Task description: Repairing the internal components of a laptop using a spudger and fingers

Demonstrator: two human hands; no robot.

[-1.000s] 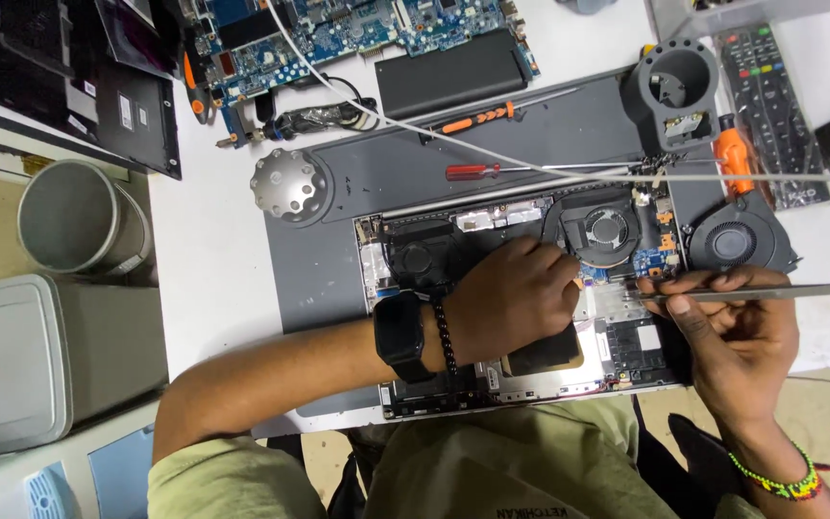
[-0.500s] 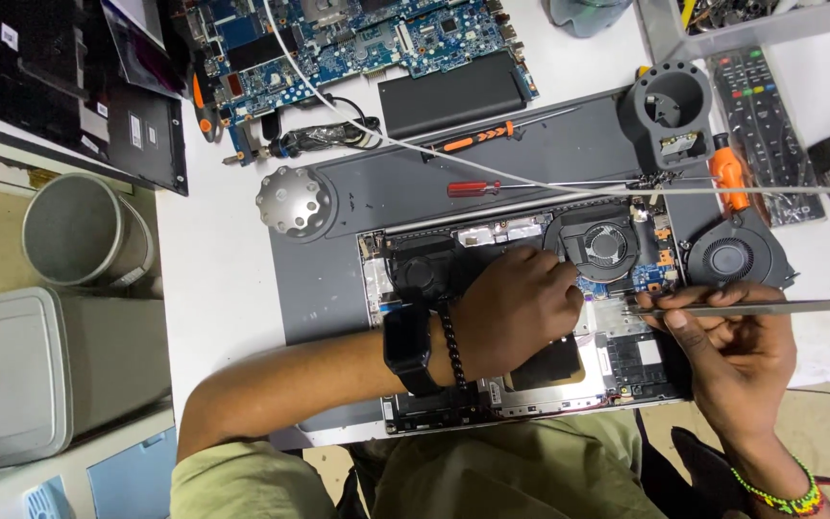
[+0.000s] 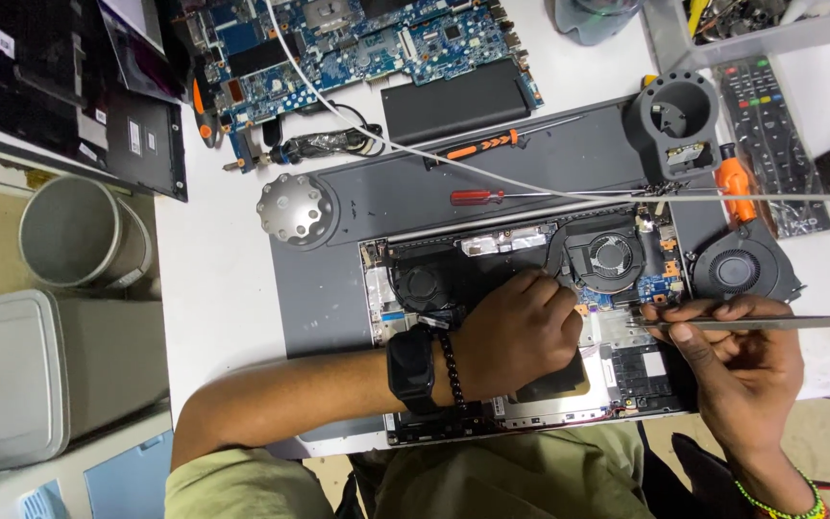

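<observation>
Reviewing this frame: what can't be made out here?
Head view only.
- Left hand covers the open laptop parts under it; what its fingertips touch is hidden.
- Right hand holds a thin metal tool; its far end is cut off by the right edge.
- Small screws: too small.

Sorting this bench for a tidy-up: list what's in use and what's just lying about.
In use: opened laptop; metal tweezers in right hand; left hand resting inside laptop.

Lying about: red screwdriver; orange screwdriver; blue circuit board; remote control; loose fan.

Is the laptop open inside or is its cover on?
Open. The laptop has no bottom cover: its fans, heat pipes and circuit boards show, and the left hand rests right on them.
</observation>
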